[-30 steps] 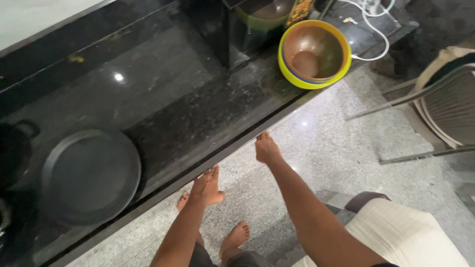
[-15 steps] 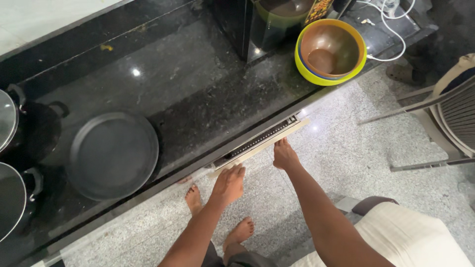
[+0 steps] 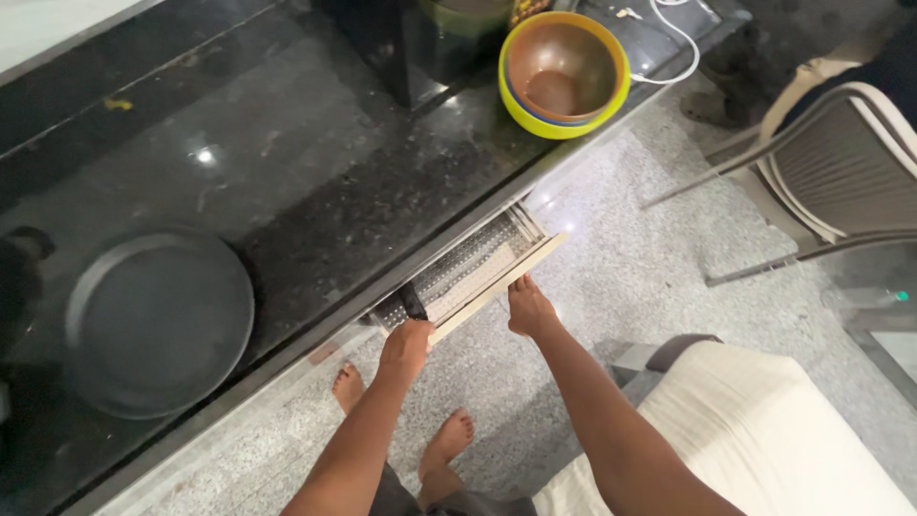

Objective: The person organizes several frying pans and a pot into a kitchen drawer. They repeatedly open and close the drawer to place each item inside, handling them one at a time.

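Note:
A shallow drawer [image 3: 482, 260] with a perforated metal tray and a pale front panel stands pulled out from under the black stone counter [image 3: 315, 191]. My left hand [image 3: 405, 346] is at the drawer's left end, fingers closed around a black handle [image 3: 413, 302] that sticks up out of the tray. What the handle belongs to is hidden. My right hand [image 3: 528, 310] grips the drawer's front panel near its right half, fingers curled over the edge.
A flat black pan [image 3: 158, 320] lies on the counter at the left. A yellow-rimmed brown bowl [image 3: 564, 72], a white cable [image 3: 671, 38] and a dark appliance [image 3: 401, 48] are at the back. A grey chair [image 3: 841, 182] stands right. My bare feet [image 3: 447, 441] are on speckled floor.
The drawer has slid further out from under the counter. My left hand has moved from the front panel onto the black handle inside it.

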